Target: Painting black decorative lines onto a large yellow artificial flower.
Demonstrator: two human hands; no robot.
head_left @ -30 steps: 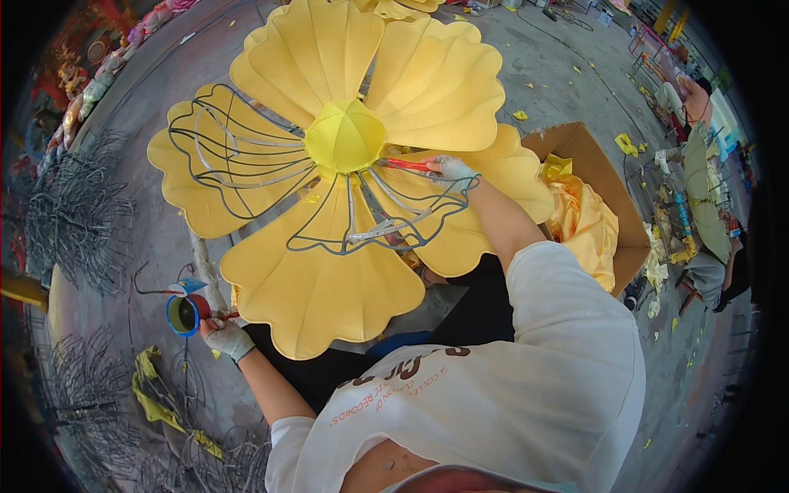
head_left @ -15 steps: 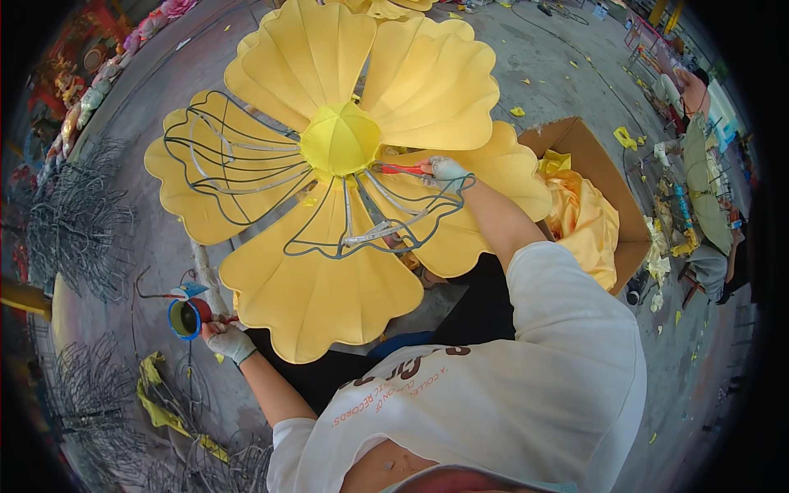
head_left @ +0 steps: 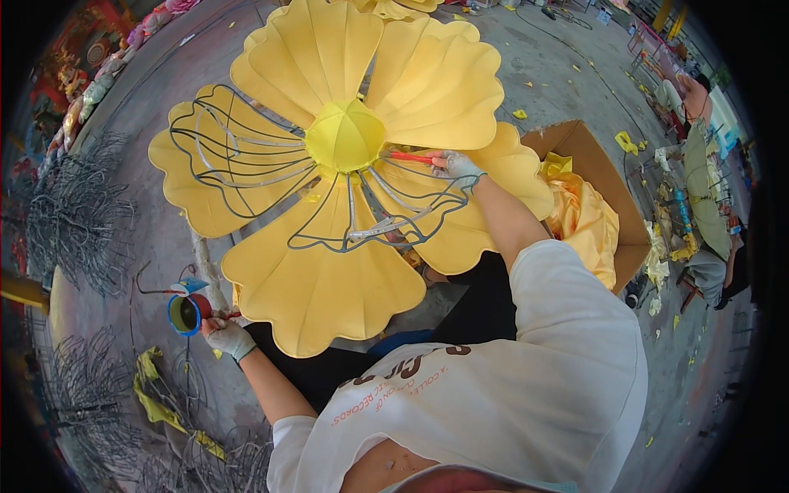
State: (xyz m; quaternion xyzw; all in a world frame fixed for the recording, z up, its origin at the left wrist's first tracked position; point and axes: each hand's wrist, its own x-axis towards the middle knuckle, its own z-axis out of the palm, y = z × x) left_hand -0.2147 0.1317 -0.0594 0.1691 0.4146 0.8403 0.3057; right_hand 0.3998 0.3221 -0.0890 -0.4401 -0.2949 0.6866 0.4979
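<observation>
The right hand, in a pale fingerless glove, pinches a slim red handle above the large yellow fabric flower. The handle points at the lighter yellow ribbed dome in its middle; its working end is too small to make out, and the fingers cover its other end. Below this hand, a dark, wavy-edged wire frame with pale strips lies over the petals, which make its farther parts hard to trace.

The left hand, likewise gloved, has its grip closed at the side of a round red container with a blue rim, hiding part of a red stem there; the dark contents are unclear.

An open brown cardboard box, partly covered by a petal, holds crumpled glossy yellow fabric. Another yellow flower is cut off by the top edge.
</observation>
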